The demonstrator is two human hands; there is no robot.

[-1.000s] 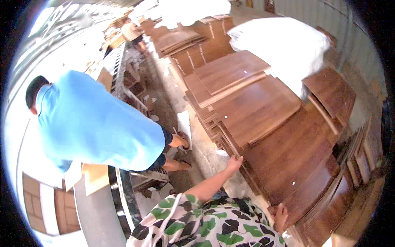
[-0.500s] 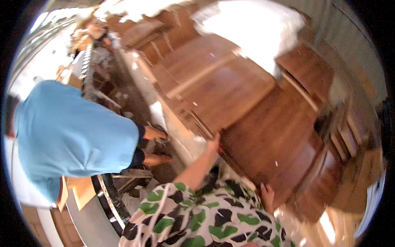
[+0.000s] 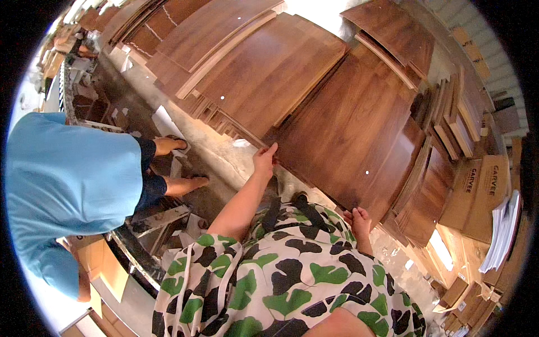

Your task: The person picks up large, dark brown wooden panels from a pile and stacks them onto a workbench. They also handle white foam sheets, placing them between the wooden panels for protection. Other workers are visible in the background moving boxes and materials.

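A broad dark-brown wood panel (image 3: 348,135) with a glossy, grained face lies on top of a stack before me. My left hand (image 3: 264,159) grips its near left corner, thumb over the edge and fingers curled. Farther along the same near edge, my right hand (image 3: 358,220) is closed on the rim, its fingertips partly hidden. Just left of this panel is another stack of brown panels (image 3: 269,67), whose layered edges face me. A small white dot marks the top of each.
A person in a blue shirt (image 3: 73,174) bends over a dark metal frame (image 3: 140,255) at left. More panels stand upright (image 3: 449,121) at right, near cardboard boxes (image 3: 471,185) and a pile of white sheets (image 3: 502,230). Another brown panel stack (image 3: 393,33) lies at the back.
The view has shifted and become sharper, with the stacks and the person in blue sitting differently in it. Both hands stay at the panel's near edge.
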